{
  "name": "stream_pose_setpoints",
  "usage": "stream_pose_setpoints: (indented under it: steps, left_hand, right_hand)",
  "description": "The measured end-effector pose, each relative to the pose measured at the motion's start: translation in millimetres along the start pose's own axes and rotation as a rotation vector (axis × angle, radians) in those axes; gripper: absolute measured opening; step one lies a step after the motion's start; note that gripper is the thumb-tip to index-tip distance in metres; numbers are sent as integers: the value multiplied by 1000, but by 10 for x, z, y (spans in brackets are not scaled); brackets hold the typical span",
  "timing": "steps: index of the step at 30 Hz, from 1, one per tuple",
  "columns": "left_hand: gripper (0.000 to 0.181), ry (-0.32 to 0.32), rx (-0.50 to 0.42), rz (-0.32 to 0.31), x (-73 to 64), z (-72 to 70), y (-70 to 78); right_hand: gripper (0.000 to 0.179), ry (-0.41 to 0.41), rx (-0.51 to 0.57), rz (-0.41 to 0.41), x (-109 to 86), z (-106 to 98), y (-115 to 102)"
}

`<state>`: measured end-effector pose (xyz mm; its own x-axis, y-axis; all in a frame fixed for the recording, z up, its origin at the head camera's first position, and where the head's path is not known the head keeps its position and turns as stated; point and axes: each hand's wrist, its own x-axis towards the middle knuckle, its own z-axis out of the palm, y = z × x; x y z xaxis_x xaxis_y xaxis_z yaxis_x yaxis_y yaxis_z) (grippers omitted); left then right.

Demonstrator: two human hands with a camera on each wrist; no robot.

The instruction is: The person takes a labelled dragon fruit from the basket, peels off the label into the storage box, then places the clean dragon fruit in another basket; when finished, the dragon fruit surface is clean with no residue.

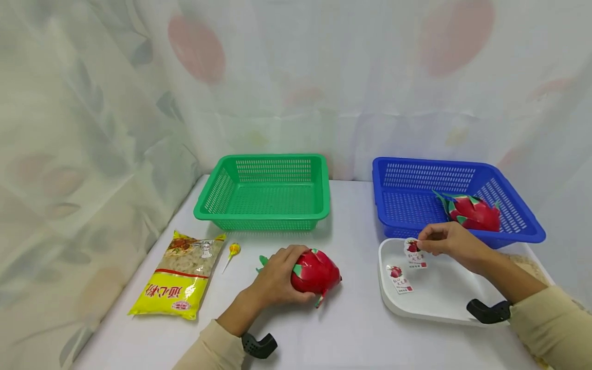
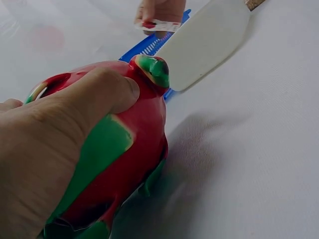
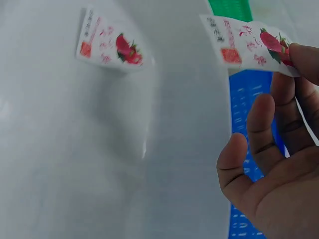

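Note:
My left hand (image 1: 278,277) grips a red dragon fruit (image 1: 318,272) with green scales, low over the middle of the table; whether it touches the cloth I cannot tell. In the left wrist view the thumb lies along the fruit's skin (image 2: 144,124). Over the white tray (image 1: 444,288), my right hand (image 1: 455,245) pinches a dragon fruit label sticker (image 1: 414,254) by its picture end between thumb and finger. A second label sticker (image 1: 399,280) lies at the tray's left side. Another dragon fruit (image 1: 474,213) rests in the blue basket (image 1: 407,172).
A green basket (image 1: 261,217) stands at the back, left of the blue one. On the left lie a yellow bag of pasta (image 1: 178,277) and a yellow lollipop (image 1: 234,249). Partly hidden behind the right arm is a beige package (image 1: 527,264).

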<state>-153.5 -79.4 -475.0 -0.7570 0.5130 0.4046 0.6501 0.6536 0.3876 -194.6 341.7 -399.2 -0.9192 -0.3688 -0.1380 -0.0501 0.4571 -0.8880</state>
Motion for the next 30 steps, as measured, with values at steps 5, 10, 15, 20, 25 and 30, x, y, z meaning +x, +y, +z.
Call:
stream_pose_setpoints:
  steps: [5,10,15,20,25,30]
  left_hand:
    - [87,-9,-11,0,-10,12,-4]
    - [88,-1,-7,4,-7,15,7]
    - [88,3,-7,-7,-8,12,8]
    - [88,-4,-15,-11,-30,23,4]
    - [87,3,-16,-7,-24,28,3]
    - [88,12,-5,4,-14,20,-1]
  right_hand:
    - [22,-50,-42,28,13,-21,201]
    - [18,-148,-119,24,18,-25,351]
    - [17,-221,-187,-23,47,-47,439]
    - [21,-267,-276,-29,49,-54,529]
    - [29,-284,-389,-71,21,-39,563]
    - [33,-310,-401,-112,14,-33,570]
